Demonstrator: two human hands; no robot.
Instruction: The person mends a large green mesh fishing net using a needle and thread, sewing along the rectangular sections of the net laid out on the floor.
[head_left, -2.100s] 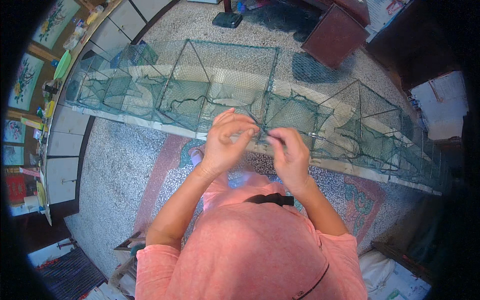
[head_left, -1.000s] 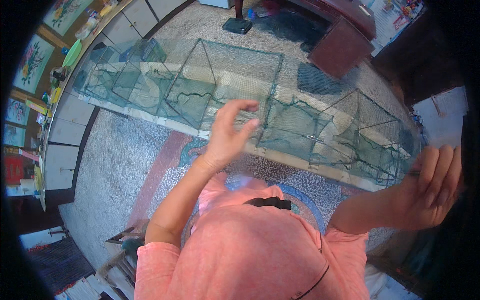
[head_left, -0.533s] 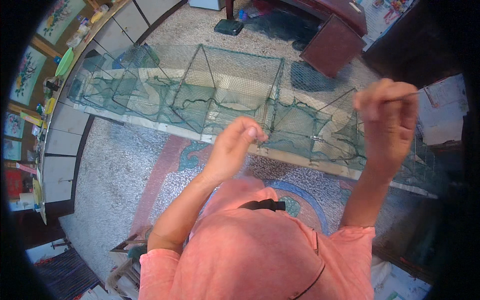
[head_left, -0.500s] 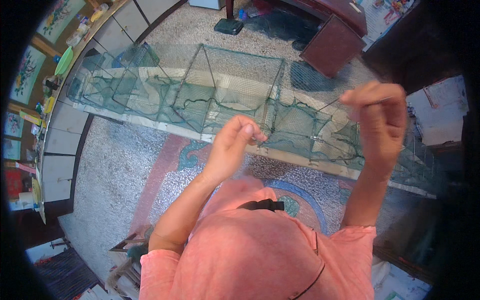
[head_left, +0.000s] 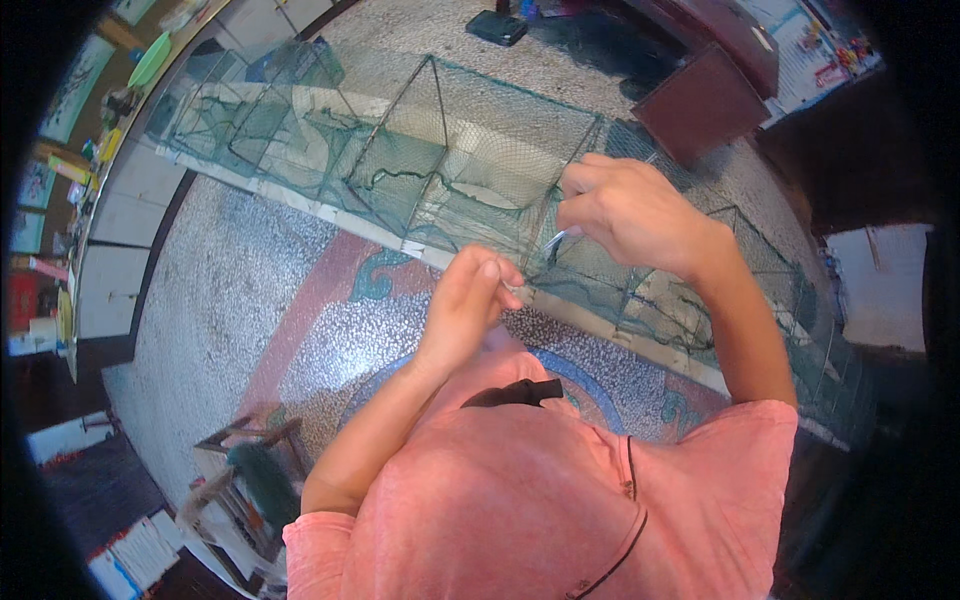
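Note:
A long green mesh net trap (head_left: 400, 195), stretched over square dark frames, lies along a narrow pale bench (head_left: 345, 220) in front of me. My left hand (head_left: 465, 305) is closed in a pinch at the trap's near edge; a bit of the mesh or cord seems to be between the fingertips. Just right of it, my right hand (head_left: 635, 215) is closed around a slim shiny metal tool (head_left: 556, 242), its tip pointing down at the netting close to my left fingers. The tool's upper part is hidden in the hand, so its exact kind does not show.
Along the left runs a row of pale cabinets (head_left: 120, 210), with a green bowl (head_left: 150, 60) on top. A brown board (head_left: 702, 103) leans beyond the trap at right, near a black flat case (head_left: 497, 28). At lower left stands a wooden stool (head_left: 250, 440).
My right hand has come left from its raised spot and now meets the netting beside my left hand. The left hand stays at the near edge. The whole view has tilted slightly.

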